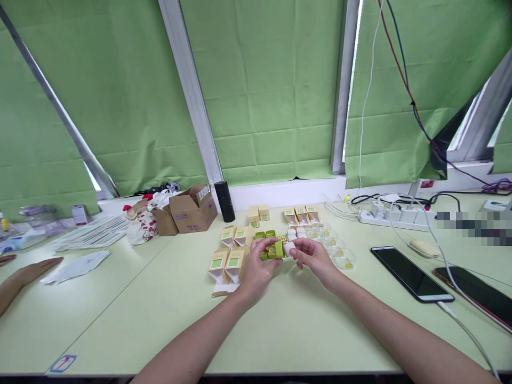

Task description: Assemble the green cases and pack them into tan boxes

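My left hand (256, 269) is closed on a small olive-green plastic case (279, 249), held above the table. Pinched in the fingers of my right hand (318, 261) is a small white rounded block (288, 248), right against the case's right side; whether it is partly inside I cannot tell. Just behind my hands are more green cases (265, 234) and several white blocks (296, 233). Clear plastic shells with yellow spots (344, 260) lie beyond my right hand. Beige cartons with green squares (218, 264) stand by my left hand, and similar open cartons (302, 215) are at the back.
Two phones (412, 273) with cables lie on the right, near a white power strip (396, 218). At the back left are a cardboard box (193, 209) and a black cylinder (224, 201). Another person's hand (38, 269) rests at far left beside white flat packets (76, 266).
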Available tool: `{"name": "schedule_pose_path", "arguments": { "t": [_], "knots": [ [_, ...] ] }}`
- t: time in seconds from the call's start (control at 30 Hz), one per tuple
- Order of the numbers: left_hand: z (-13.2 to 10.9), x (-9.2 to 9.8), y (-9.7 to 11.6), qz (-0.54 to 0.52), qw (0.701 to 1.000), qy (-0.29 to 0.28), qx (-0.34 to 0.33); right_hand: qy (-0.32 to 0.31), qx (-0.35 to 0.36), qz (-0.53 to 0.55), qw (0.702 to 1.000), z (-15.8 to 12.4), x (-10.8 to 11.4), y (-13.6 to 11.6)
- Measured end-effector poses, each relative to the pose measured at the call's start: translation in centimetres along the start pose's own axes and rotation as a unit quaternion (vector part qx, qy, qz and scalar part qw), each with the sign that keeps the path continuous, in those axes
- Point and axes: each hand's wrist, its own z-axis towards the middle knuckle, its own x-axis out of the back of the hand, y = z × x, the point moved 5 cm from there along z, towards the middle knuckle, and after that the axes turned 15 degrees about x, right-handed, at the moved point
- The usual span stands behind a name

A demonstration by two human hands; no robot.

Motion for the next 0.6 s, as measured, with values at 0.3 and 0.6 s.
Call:
{"name": "schedule_pose_path", "arguments": {
  "t": [0.3,0.6],
  "knots": [
    [-0.36,-0.05,0.57,0.013,1.000,-0.007,0.008,-0.018,-0.001,-0.017,1.000,-0.09,-0.04,-0.17],
    [-0.26,-0.10,0.47,0.034,0.999,-0.030,0.003,-0.033,-0.009,-0.040,0.999,-0.13,-0.19,-0.34]
  ]
}}
